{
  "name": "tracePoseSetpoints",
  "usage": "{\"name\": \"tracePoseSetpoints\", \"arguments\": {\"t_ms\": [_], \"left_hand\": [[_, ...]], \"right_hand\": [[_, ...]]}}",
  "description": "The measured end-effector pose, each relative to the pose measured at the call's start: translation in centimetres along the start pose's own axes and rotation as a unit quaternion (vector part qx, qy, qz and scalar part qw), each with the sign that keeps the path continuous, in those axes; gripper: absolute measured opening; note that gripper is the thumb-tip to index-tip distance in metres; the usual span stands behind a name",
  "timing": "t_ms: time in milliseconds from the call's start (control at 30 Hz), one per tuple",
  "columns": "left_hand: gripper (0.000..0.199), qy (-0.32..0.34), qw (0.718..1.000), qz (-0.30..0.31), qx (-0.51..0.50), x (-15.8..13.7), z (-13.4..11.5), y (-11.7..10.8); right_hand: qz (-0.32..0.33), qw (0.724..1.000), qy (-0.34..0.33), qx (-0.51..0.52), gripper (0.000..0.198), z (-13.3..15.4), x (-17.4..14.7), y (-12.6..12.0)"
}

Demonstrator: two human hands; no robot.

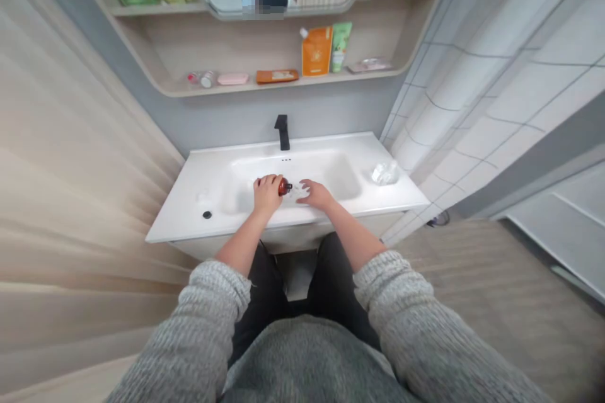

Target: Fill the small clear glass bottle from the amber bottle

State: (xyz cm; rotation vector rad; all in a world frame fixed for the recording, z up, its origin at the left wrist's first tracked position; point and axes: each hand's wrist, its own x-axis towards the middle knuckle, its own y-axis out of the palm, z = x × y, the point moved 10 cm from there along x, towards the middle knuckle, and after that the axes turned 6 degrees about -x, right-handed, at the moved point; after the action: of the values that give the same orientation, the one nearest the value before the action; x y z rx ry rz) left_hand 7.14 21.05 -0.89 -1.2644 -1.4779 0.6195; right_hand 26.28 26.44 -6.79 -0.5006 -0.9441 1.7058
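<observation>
Over the front part of the white sink, my left hand [268, 192] is wrapped round a reddish-brown bottle [282, 187]. The bottle is tipped on its side, its narrow black neck pointing right; most of its body is hidden under my fingers. Facing it, my right hand [316, 194] has its thumb and fingers curved about a small clear, see-through piece [297, 191], right beside the bottle's neck. Its exact shape is too faint to tell, and I cannot tell if it touches the neck.
A black faucet [282, 132] stands behind the basin [340, 170]. Crumpled clear plastic [385, 173] lies on the right counter, a small black cap [207, 215] on the left. Above, a shelf [212, 89] holds an orange pouch [316, 51] and a green tube [340, 47]. A curtain hangs left.
</observation>
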Motion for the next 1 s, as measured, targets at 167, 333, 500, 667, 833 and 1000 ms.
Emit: {"name": "tracePoseSetpoints", "arguments": {"t_ms": [167,333,500,667,833,1000], "left_hand": [[0.063,0.013,1.0,-0.004,-0.006,-0.1,-0.4,-0.3],[0.063,0.025,1.0,-0.007,0.011,-0.2,-0.9,-0.6],[0.061,0.038,0.999,-0.015,0.006,-0.3,-1.2,-0.9],[0.062,0.037,0.999,-0.015,0.031,-0.5,-1.4,-0.8],[0.058,0.047,0.997,-0.023,0.05,-0.5,-1.6,-0.8],[0.058,0.052,0.997,-0.027,0.05,-0.5,-1.7,-0.8]], "right_hand": [[0.004,1.0,-0.003,-0.001,0.083,-0.3,0.2,0.4],[0.008,1.0,-0.005,0.0,0.085,-0.3,0.3,0.5],[0.009,1.0,0.0,-0.004,0.084,-0.3,0.2,0.5],[0.008,1.0,-0.002,-0.002,0.083,-0.2,0.3,0.5],[0.013,1.0,-0.004,0.003,0.082,-0.1,0.2,0.5],[0.013,1.0,-0.002,-0.003,0.082,0.1,0.1,0.3]]}}
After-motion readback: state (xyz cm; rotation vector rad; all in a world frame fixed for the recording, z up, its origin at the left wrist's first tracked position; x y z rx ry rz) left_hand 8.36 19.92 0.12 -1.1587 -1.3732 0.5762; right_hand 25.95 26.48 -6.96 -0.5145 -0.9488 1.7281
